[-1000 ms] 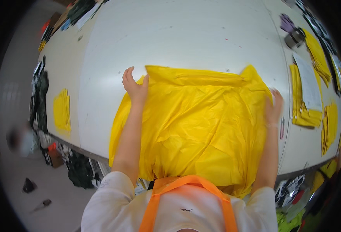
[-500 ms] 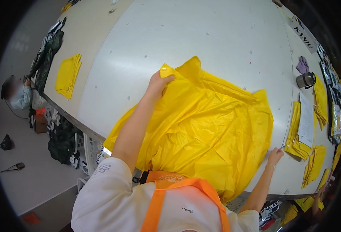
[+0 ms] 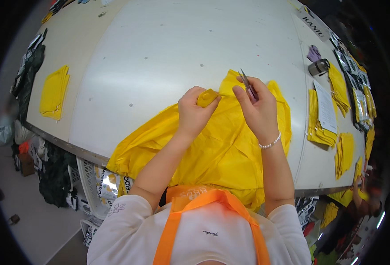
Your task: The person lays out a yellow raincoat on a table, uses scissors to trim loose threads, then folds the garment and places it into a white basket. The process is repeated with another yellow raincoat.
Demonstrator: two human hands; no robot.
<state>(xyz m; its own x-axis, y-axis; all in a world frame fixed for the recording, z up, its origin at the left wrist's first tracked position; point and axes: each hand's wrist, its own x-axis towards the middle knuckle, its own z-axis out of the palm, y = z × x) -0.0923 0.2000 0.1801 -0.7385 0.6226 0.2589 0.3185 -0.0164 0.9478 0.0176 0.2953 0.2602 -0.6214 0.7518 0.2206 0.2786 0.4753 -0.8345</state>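
Item: large sheet of thin, glossy yellow plastic fabric, crumpled, spread on the near part of the wide white worktable, its lower edge hanging over the table's near rim toward the person.

Left hand: on the fabric's upper edge, fingers clenched around a small bunched fold of the same yellow material, pinched between thumb and fingertips.

Right hand: just right of the left hand, over the fabric's top edge, fingers closed on a small pair of metal snips whose pointed blades stick up past the fingertips. A beaded white bracelet circles its wrist.

Other things, placed from the fabric:
- Stack of folded yellow pieces, well apart to the left, near the table's left rim.
- Piles of folded yellow pieces, near, to the right, with a white paper sheet lying over them.
- Small metal cylindrical can, up and to the right, a purple scrap just beyond it.
- Orange apron straps, below, on the person's white top.
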